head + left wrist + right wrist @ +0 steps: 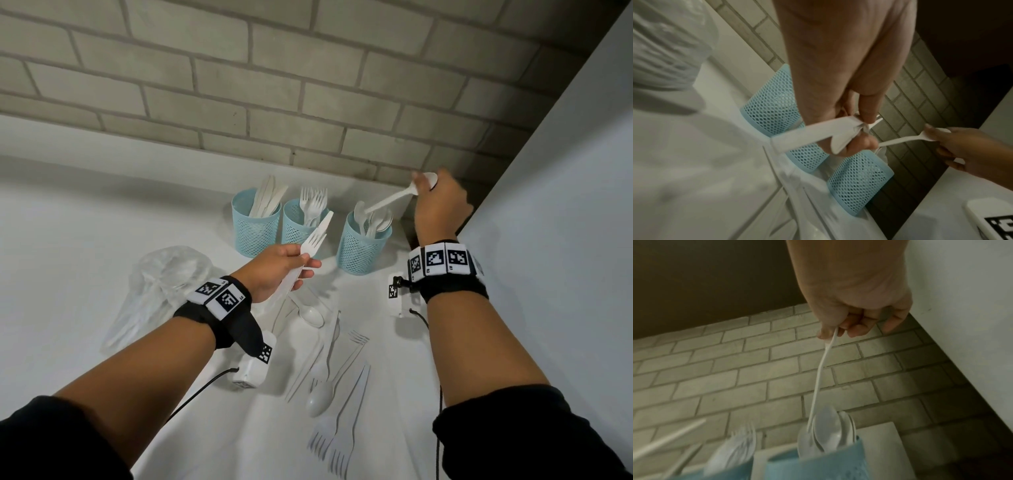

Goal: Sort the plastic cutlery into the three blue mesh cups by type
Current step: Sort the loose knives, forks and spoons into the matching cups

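Note:
Three blue mesh cups stand in a row by the brick wall: the left cup (256, 233) holds knives, the middle cup (297, 224) forks, the right cup (359, 251) spoons. My right hand (424, 186) pinches a white spoon (390, 200) at its bowl end, and the handle tip points down into the right cup's spoons (828, 431). In front of the middle cup my left hand (303, 262) grips a white fork (313, 240) and a knife (325, 222) together, tips up. The left wrist view shows both handles (807, 134) sticking out below the fingers.
Several loose forks, spoons and knives (335, 377) lie on the white table near me. A crumpled clear plastic bag (164, 284) sits at the left. A white side wall (548, 205) stands close on the right, the brick wall (239, 85) behind the cups.

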